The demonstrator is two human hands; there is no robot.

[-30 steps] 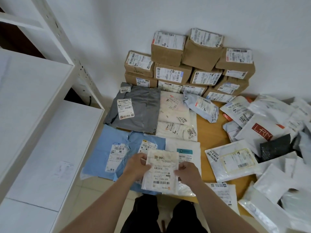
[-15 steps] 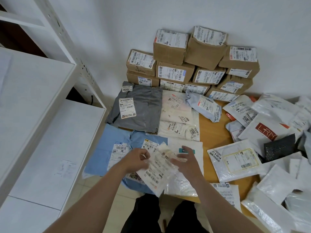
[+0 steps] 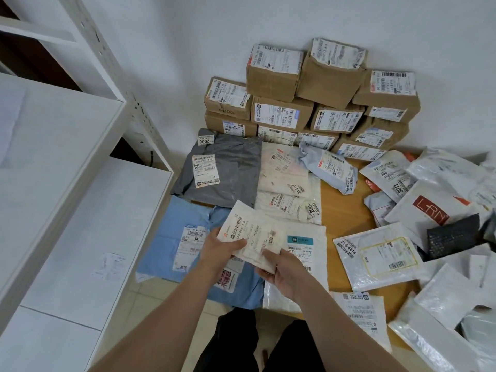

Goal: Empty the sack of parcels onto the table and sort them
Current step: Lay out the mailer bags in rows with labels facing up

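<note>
**Item:** cream mailer (image 3: 253, 234), flat, label side up. It is held tilted above the near-left part of the counter (image 3: 342, 210), over the blue mailers (image 3: 163, 237) and a white mailer (image 3: 306, 251).

**Hands:** the mailer's left edge is pinched by the left hand (image 3: 218, 249), thumb on top. Its near corner is gripped by the right hand (image 3: 285, 273).

**Handling (judged):** light, thin and limp, and the film is probably slick. It is best taken by two opposite edges, with the label left uncovered.

**Not determinable:**
- The contents are hidden, and the label print is too small to be read.
- No sack is seen.
- The unsorted heap (image 3: 442, 205) is overlapped and cut off at the right edge.
- The lowest cardboard boxes (image 3: 281, 114) by the wall are partly covered.
</note>
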